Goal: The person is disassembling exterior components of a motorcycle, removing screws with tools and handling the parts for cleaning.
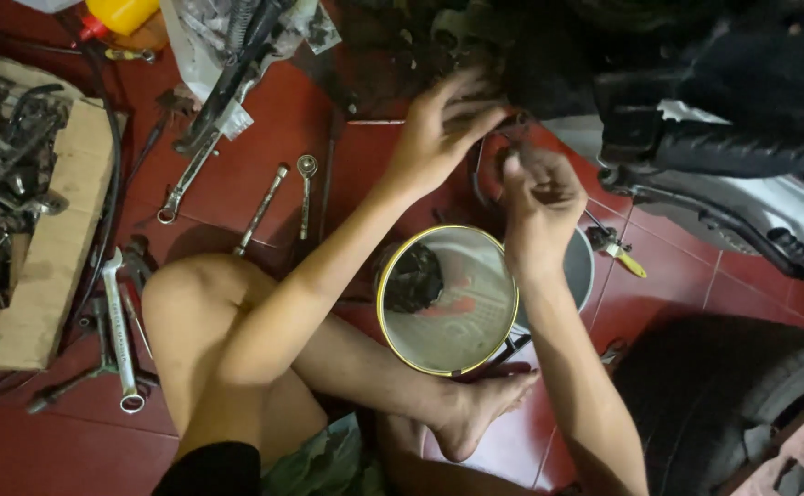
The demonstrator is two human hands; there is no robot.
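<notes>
I sit on a red tiled floor beside a motorcycle [696,138]. My left hand [439,129] reaches up toward the dark engine area, fingers spread apart, holding nothing that I can see. My right hand [540,197] is closed around a thin curved wire or cable [480,174] just below the engine. Under both hands stands a round metal tin [448,298] with a yellow rim and a dark greasy part inside. A grey bowl [581,271] sits partly hidden behind my right wrist.
Several wrenches lie on the floor at left, among them a combination wrench [119,331] and a ring spanner [305,193]. A wooden box of metal parts [25,211] stands far left. A yellow-handled tool [618,253] and a tyre [742,404] are at right.
</notes>
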